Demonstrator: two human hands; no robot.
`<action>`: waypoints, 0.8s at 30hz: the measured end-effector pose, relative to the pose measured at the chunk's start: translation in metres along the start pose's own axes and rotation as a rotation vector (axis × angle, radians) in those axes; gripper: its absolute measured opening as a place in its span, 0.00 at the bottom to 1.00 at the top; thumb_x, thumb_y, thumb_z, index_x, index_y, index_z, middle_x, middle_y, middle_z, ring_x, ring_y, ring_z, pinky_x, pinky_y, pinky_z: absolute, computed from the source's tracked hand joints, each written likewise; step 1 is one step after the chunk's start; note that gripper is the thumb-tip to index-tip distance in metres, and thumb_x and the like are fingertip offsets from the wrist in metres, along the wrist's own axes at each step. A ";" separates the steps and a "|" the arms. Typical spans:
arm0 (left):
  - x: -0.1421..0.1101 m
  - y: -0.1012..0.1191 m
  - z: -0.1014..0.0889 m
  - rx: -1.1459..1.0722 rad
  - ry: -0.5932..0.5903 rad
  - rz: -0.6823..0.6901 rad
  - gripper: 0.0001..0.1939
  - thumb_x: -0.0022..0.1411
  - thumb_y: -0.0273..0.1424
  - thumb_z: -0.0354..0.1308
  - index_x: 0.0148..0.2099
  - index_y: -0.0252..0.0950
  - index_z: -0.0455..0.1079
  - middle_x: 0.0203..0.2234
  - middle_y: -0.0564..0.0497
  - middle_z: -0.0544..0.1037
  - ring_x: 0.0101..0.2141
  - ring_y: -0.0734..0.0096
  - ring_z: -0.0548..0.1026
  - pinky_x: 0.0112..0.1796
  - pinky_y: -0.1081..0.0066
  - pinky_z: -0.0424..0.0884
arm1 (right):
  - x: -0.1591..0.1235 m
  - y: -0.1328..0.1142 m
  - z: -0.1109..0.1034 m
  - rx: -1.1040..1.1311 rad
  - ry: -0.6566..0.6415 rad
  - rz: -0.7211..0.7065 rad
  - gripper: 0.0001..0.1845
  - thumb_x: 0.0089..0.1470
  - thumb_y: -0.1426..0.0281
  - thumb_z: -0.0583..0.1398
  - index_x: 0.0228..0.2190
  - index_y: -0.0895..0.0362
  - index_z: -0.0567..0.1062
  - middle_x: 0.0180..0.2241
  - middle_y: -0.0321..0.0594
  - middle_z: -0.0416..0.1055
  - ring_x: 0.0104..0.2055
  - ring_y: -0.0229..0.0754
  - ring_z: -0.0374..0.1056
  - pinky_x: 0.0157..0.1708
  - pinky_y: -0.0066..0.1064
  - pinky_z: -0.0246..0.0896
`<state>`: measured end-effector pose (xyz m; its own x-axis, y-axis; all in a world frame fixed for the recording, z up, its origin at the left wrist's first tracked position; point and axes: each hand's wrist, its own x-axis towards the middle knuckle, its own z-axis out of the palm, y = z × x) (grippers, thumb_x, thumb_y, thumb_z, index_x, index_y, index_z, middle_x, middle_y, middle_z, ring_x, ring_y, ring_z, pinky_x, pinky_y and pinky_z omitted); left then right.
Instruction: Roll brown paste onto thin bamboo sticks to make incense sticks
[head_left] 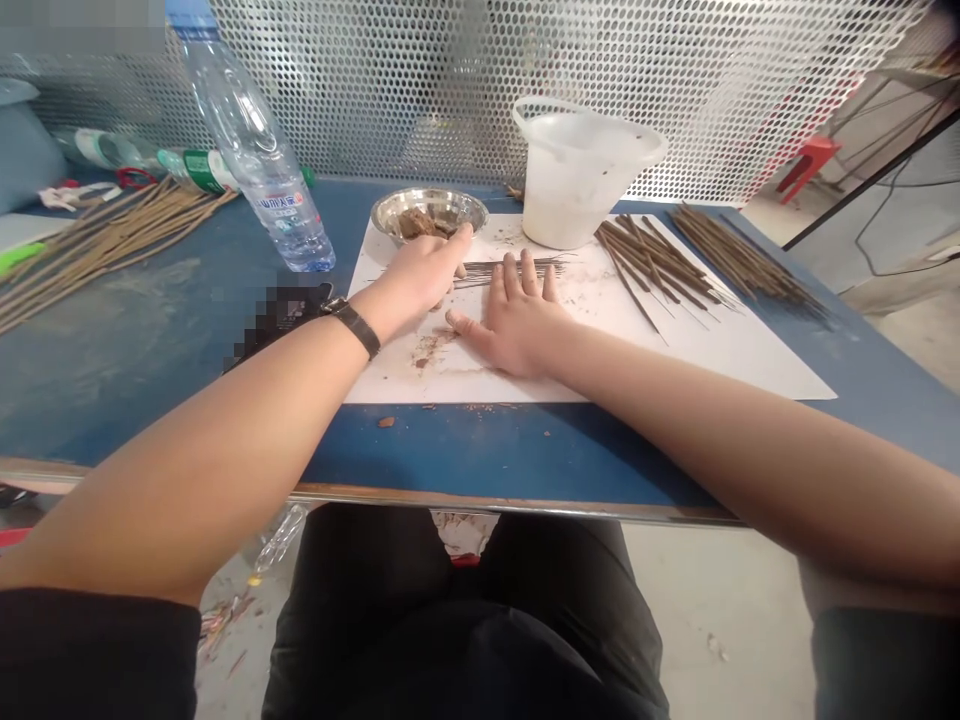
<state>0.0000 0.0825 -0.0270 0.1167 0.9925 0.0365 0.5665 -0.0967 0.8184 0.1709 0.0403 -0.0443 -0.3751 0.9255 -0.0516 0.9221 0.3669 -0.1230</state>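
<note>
My left hand (420, 275), with a dark band on its wrist, is just in front of a metal bowl (388, 215) of brown, lumpy material (417, 224). Its fingers are curled, and what they hold, if anything, is hidden. My right hand (526, 320) lies flat with its fingers spread on a white sheet (757, 365). Under and beyond its fingertips runs a row of thin dark sticks (480, 272), which reaches left toward my other hand. Brown crumbs (427, 352) dot the sheet between my hands and near its front edge.
A white plastic bucket (566, 190) stands behind the sheet. To its right lie brown-coated sticks (660, 262) and another bundle (742, 260). At left are a tall water bottle (262, 160), a dark object (281, 315), and long brown sticks (112, 250). Perforated metal (420, 80) rises behind.
</note>
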 end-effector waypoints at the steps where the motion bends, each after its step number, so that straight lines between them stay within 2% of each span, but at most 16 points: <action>1: 0.000 0.000 0.000 -0.011 0.005 -0.004 0.30 0.76 0.61 0.45 0.35 0.43 0.71 0.16 0.52 0.67 0.21 0.65 0.69 0.28 0.65 0.64 | 0.002 0.000 -0.002 -0.002 -0.009 0.015 0.66 0.61 0.30 0.30 0.78 0.70 0.36 0.81 0.56 0.27 0.81 0.75 0.17 0.76 0.71 0.19; 8: -0.002 -0.001 0.002 -0.054 0.026 -0.005 0.30 0.76 0.60 0.46 0.34 0.43 0.70 0.17 0.51 0.67 0.21 0.65 0.68 0.27 0.65 0.64 | -0.021 -0.003 0.001 0.001 -0.015 -0.016 0.69 0.60 0.29 0.30 0.78 0.71 0.38 0.81 0.58 0.28 0.80 0.76 0.15 0.75 0.73 0.17; 14: 0.003 -0.003 0.001 -0.034 0.019 -0.015 0.32 0.74 0.63 0.46 0.35 0.42 0.71 0.18 0.51 0.68 0.21 0.66 0.69 0.27 0.65 0.63 | 0.005 0.009 0.004 0.016 0.031 -0.009 0.67 0.60 0.29 0.30 0.79 0.68 0.36 0.82 0.53 0.27 0.80 0.77 0.15 0.74 0.74 0.14; 21: -0.002 -0.001 0.000 -0.041 0.022 -0.005 0.30 0.76 0.60 0.46 0.32 0.43 0.69 0.16 0.52 0.68 0.20 0.66 0.68 0.28 0.65 0.65 | -0.020 0.004 0.001 0.016 -0.008 -0.073 0.67 0.60 0.28 0.30 0.79 0.66 0.39 0.82 0.51 0.28 0.80 0.75 0.14 0.75 0.72 0.15; 24: -0.001 -0.001 0.000 -0.032 0.023 -0.004 0.30 0.76 0.60 0.46 0.32 0.43 0.69 0.16 0.51 0.68 0.21 0.65 0.69 0.28 0.65 0.65 | -0.010 0.008 0.002 0.026 -0.007 -0.065 0.66 0.60 0.29 0.30 0.79 0.65 0.39 0.82 0.50 0.29 0.81 0.75 0.15 0.75 0.73 0.15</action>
<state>-0.0004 0.0817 -0.0277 0.0960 0.9943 0.0460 0.5403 -0.0909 0.8366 0.1818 0.0339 -0.0462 -0.4353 0.8989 -0.0495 0.8929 0.4240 -0.1518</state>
